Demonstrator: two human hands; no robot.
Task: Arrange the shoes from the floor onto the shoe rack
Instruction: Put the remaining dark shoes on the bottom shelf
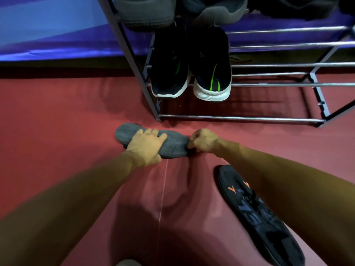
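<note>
A grey shoe [176, 146] lay sideways on the floor, just near of the shoe rack [269, 84]. The left hand [147, 145] curled its fingers over the shoe's middle and the right hand [203, 141] pinched its right end, apparently to lift it level.

I see one view only: head camera, worn by person, pitched forward and steeply down. Wide-angle lens, so straight lines bow near edges. Forearms enter from bottom corners, very near lens and blurred. Left hand [146, 145] and right hand [204, 141] sit mid-frame, both holding grey shoe [175, 145]. Shoe rack [269, 84] close ahead, upper right, its top shelf cropped. Floor [67, 112] seems within arm's reach.
</note>
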